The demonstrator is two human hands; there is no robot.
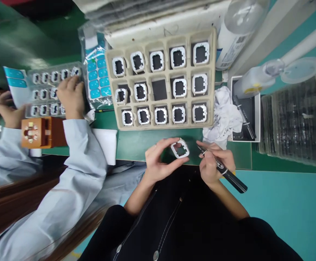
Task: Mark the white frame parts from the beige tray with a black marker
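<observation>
Between the thumb and fingers of my left hand (pixel 159 161) is a white square frame (pixel 187 151) with rounded corners and an open middle. It is held up just in front of the tray. My right hand (pixel 214 163) grips a black marker pen (pixel 232 178), its fine tip pointing toward the frame but apart from it. Beyond both hands lies a beige compartment tray (pixel 163 127). Similar white frames (pixel 179 88) sit in its compartments, and one compartment in the middle row shows only its dark bottom.
To the right are a crumpled white cloth (pixel 227 112), a white box (pixel 257 119) with pens, a clear bottle (pixel 255 79) and stacked plastic trays (pixel 294 127). At left, a co-worker's hand (pixel 72 96) reaches over another tray, near an orange block (pixel 35 133) and bagged blue stickers (pixel 95 78).
</observation>
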